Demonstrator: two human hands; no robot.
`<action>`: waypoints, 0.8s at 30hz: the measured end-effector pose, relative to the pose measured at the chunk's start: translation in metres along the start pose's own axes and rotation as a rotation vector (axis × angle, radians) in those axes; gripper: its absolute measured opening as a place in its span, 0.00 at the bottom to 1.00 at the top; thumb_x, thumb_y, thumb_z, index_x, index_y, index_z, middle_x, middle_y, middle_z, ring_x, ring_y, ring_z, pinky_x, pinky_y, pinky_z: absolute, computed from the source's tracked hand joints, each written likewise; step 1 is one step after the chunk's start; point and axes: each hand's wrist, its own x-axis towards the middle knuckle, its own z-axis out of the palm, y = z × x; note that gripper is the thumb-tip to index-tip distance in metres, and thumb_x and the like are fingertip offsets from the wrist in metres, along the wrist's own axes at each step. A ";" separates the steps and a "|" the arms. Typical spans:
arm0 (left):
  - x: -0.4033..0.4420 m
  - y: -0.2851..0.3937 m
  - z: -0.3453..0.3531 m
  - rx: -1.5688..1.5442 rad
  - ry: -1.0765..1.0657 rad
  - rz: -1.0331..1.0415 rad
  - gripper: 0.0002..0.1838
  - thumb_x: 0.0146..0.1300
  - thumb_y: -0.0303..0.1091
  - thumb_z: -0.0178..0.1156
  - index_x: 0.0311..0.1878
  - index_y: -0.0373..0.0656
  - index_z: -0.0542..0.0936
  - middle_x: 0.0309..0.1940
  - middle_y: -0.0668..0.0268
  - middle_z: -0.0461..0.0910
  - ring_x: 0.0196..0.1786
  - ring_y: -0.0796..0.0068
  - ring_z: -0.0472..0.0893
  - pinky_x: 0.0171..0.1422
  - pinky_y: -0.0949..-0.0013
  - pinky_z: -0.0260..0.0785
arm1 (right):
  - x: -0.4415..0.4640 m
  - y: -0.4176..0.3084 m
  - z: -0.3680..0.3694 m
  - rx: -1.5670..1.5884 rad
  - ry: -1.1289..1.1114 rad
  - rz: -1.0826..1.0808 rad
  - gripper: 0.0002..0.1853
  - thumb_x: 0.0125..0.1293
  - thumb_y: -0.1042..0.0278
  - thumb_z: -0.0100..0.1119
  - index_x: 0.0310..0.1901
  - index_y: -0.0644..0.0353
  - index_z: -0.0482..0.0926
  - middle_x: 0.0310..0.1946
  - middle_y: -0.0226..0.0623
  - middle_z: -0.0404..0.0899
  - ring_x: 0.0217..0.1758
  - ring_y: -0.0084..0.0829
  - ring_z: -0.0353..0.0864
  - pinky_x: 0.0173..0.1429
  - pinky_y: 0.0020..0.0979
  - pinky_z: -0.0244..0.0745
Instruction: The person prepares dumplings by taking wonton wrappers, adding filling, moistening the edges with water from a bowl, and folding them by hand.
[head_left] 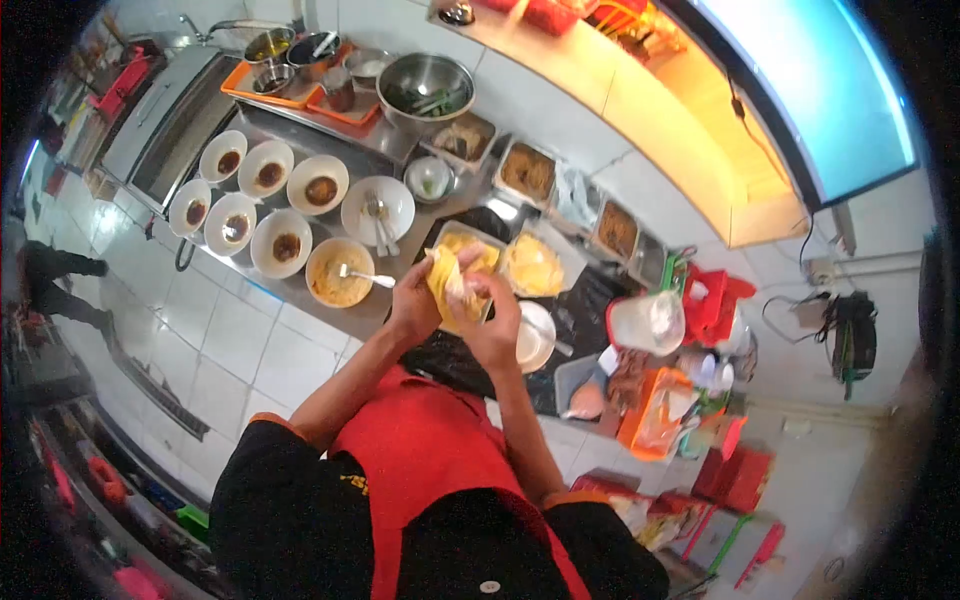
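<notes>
A thin yellow dough wrapper (pixel 441 283) rests in my left hand (pixel 415 302), whose fingers are curled around it. My right hand (pixel 490 318) meets it from the other side, its fingertips close together against the wrapper; whether they pinch anything else is hidden. Just beyond my hands is a tray (pixel 452 229) holding more yellow pieces. To its right sits a stack of yellow wrappers (pixel 533 265) on a clear sheet. A white bowl (pixel 535 338) with a utensil across it stands beside my right hand. Left of my hands, a bowl of pale orange mixture (pixel 335 270) has a spoon (pixel 366 276) in it.
Several white bowls with dark sauce (pixel 268 168) line the counter's left side. A bowl with cutlery (pixel 377 212) stands nearer the middle. A large steel bowl (pixel 426 90) and food containers (pixel 527 170) sit along the back. At right are a white tub (pixel 645 322) and an orange basket (pixel 655 410).
</notes>
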 end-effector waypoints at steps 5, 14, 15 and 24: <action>0.002 -0.005 -0.033 0.167 0.029 0.061 0.36 0.77 0.54 0.39 0.71 0.29 0.65 0.70 0.45 0.71 0.70 0.52 0.73 0.79 0.52 0.60 | 0.006 -0.023 0.010 -0.017 -0.034 -0.159 0.19 0.57 0.78 0.72 0.50 0.64 0.79 0.42 0.45 0.80 0.45 0.44 0.84 0.50 0.35 0.80; 0.005 -0.003 -0.106 -0.141 0.091 -0.347 0.41 0.73 0.68 0.45 0.69 0.38 0.71 0.68 0.50 0.73 0.66 0.55 0.78 0.73 0.47 0.69 | 0.010 -0.053 -0.002 0.051 -0.236 0.034 0.18 0.57 0.77 0.71 0.50 0.62 0.81 0.43 0.41 0.82 0.44 0.40 0.85 0.48 0.33 0.81; -0.001 -0.001 -0.078 -0.282 -0.021 -0.326 0.46 0.71 0.71 0.45 0.73 0.37 0.67 0.71 0.48 0.69 0.70 0.51 0.73 0.75 0.46 0.65 | 0.007 -0.048 -0.003 0.053 -0.243 0.143 0.19 0.56 0.75 0.73 0.50 0.61 0.81 0.42 0.40 0.84 0.45 0.40 0.85 0.48 0.34 0.81; -0.011 -0.009 -0.011 0.026 -0.067 -0.130 0.55 0.66 0.72 0.50 0.82 0.39 0.49 0.79 0.46 0.56 0.78 0.52 0.64 0.81 0.50 0.56 | -0.012 0.026 -0.013 -0.245 -0.037 -0.163 0.18 0.51 0.81 0.73 0.46 0.63 0.83 0.42 0.42 0.84 0.46 0.47 0.81 0.52 0.41 0.77</action>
